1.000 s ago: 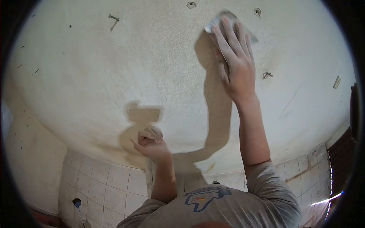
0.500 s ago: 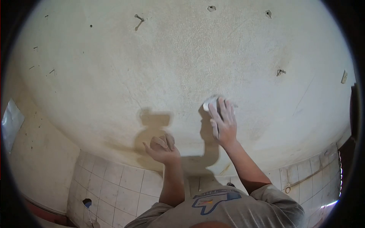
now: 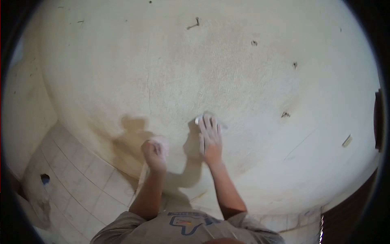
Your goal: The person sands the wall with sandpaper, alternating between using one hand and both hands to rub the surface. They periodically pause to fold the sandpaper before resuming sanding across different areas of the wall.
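My right hand (image 3: 210, 140), whitened with dust, lies against the pale wall (image 3: 170, 73) with its fingers over a piece of sandpaper (image 3: 198, 120). Only a whitish edge and a grey corner of the sheet show; the rest is under the fingers. To the left, my left hand (image 3: 154, 152) is raised in front of the lower wall. Its dusty fingers are curled into a fist and slightly blurred, and whatever they may hold is hidden.
A bent nail (image 3: 197, 22) and wall holes, one of them a rough hole (image 3: 254, 43), mark the upper wall. At right is a small switch-like plate (image 3: 347, 140). Pale tiles (image 3: 81, 171) run below, with a dark opening (image 3: 45, 179) at left.
The view has shifted and turned. My right hand stays on the sandpaper at the wall, lower in view. My left hand has turned, its thumb no longer sticking out.
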### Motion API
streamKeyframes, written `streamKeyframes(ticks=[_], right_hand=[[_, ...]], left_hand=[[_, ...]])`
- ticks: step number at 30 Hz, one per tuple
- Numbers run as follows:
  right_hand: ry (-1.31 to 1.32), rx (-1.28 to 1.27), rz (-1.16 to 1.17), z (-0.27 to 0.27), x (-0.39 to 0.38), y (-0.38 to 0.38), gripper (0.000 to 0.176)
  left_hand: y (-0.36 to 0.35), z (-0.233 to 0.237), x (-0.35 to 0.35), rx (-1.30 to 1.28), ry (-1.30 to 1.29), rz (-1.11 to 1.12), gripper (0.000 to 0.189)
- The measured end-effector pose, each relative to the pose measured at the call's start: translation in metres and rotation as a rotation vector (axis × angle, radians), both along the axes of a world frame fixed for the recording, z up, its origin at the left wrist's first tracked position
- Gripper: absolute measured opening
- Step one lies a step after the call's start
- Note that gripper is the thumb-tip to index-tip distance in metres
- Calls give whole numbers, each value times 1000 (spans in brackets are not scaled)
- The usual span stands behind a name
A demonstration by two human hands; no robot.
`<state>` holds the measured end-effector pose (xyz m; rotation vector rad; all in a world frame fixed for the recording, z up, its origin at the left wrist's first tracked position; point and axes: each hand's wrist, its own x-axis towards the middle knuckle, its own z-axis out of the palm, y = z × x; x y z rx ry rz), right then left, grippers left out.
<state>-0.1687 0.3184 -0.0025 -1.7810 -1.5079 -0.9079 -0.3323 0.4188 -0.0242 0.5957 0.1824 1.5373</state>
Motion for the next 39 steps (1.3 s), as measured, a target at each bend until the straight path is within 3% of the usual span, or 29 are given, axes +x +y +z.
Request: streamKeyframes(ticks=[2, 3, 4, 5, 7, 8, 10, 12, 14, 16, 18, 20, 21, 24, 25, 27, 29, 30, 31, 33, 34, 36, 37, 39], right_hand=[[308, 237, 190, -32, -14, -16, 41], [528, 230, 135, -40, -28, -38, 35], [588, 317, 114, -37, -38, -56, 35], [664, 408, 89, -31, -45, -75, 37], [952, 446, 107, -12, -50, -116, 38], [1104, 461, 123, -7, -40, -131, 40], [994, 378, 145, -11, -22, -163, 42], [960, 336, 193, -24, -7, -202, 43], [1075, 304, 95, -45, 8, -242, 42], [1099, 260, -14, -73, 12, -271, 40], [314, 214, -192, -133, 62, -299, 40], [431, 43, -92, -159, 44, -330, 40], [876, -97, 101, -148, 31, -341, 40], [1284, -100, 221, -149, -3, -359, 42], [1311, -79, 249, -156, -6, -358, 42], [1383, -39, 298, -172, -22, -358, 42], [1420, -49, 408, -163, -23, -357, 41], [1441, -17, 461, -160, -25, -348, 41], [1234, -102, 413, -179, -15, -345, 38], [1024, -191, 312, -172, -21, -338, 36], [1024, -98, 401, -167, -23, -332, 37], [1472, -468, 401, -156, -1, -348, 29], [1505, -399, 433, -144, 0, -338, 30], [1476, -268, 494, -114, 26, -321, 34]], left_hand=[[-1, -5, 0, 367, 322, -226, 37], [-3, -11, 5, 566, 468, -338, 36], [-6, -36, 24, 445, 365, -447, 33], [-4, -68, 47, 506, 363, -495, 30], [-57, -85, 76, 250, 380, -538, 31], [-85, -92, 92, 108, 265, -690, 34], [-133, -97, 107, -180, 33, -967, 44], [-168, -94, 116, 125, 84, -1203, 47], [-209, -80, 121, 252, 212, -1319, 47], [-233, -62, 110, 201, 444, -1297, 44], [-253, -64, 118, 220, 483, -1316, 42], [-266, -90, 99, 176, 584, -1349, 42], [-270, -105, 96, 160, 617, -1369, 42], [-273, -132, 68, 207, 819, -1243, 41], [-275, -138, 58, 226, 900, -1163, 40], [-278, -148, 37, 309, 913, -1205, 37], [-298, -104, 17, 513, 1050, -1137, 36], [-303, -83, 12, 517, 989, -1095, 36], [-308, -62, 7, 523, 929, -1053, 37], [-303, -64, -2, 396, 952, -1148, 45], [-290, -71, 5, 347, 1004, -1150, 44], [-285, -97, 6, 278, 1009, -1096, 42], [-284, -104, 0, 292, 971, -1040, 42], [-253, -75, 26, 584, 685, -768, 46]])
